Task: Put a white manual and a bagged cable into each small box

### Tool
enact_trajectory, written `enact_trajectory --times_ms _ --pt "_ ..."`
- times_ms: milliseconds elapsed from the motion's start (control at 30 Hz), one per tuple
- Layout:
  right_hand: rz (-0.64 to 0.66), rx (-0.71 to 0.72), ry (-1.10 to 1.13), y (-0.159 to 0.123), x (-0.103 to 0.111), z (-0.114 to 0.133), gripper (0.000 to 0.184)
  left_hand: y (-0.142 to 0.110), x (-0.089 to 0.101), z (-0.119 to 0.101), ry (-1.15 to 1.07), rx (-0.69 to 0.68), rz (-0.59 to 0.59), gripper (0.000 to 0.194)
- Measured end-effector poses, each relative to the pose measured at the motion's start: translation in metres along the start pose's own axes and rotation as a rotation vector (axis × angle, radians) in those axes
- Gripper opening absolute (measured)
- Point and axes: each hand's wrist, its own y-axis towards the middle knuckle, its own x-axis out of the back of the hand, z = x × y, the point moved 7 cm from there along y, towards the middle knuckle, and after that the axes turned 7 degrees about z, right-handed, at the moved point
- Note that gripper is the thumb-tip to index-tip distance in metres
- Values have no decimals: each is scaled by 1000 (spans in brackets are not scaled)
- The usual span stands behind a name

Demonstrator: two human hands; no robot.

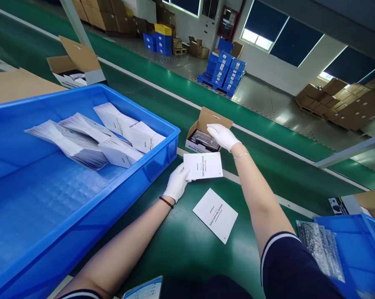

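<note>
Booklet [203, 166] marked "Minute Stream 1000" is resting in the gloved left hand [176, 182] in the head view, its left edge being pinched by the fingers, its cover facing up and its long axis running roughly crosswise. Just beyond it, open carton [201, 146] is sitting on the green lane past a pale strip, its printed front facing the person and running nearly parallel to the booklet. From the left fingers the carton is lying ahead and to the right, while the right hand [223, 136] is the nearer one, hovering over its right side with the fingers close together by the raised flap [212, 117]; whether they are touching or gripping that flap, I cannot tell. Inside, a clear-wrapped item [202, 137] is showing. Whether the booklet's far edge is touching the carton is also unclear. Nearer the person, a loose booklet [216, 216] is lying flat on the green tabletop [181, 249], its long axis slanting from far left to near right, with the left hand being closer to it. At left, a large blue tray [162, 164] is holding bundled booklets [81, 145]; at right, bubble-wrap bags [319, 247] are lying at the edge of a blue bin [351, 236].
</note>
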Motion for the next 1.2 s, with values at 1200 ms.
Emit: enact_trajectory --times_ms 1200 --pt "156 -41 112 -235 -147 75 51 -6 -4 16 -146 168 152 41"
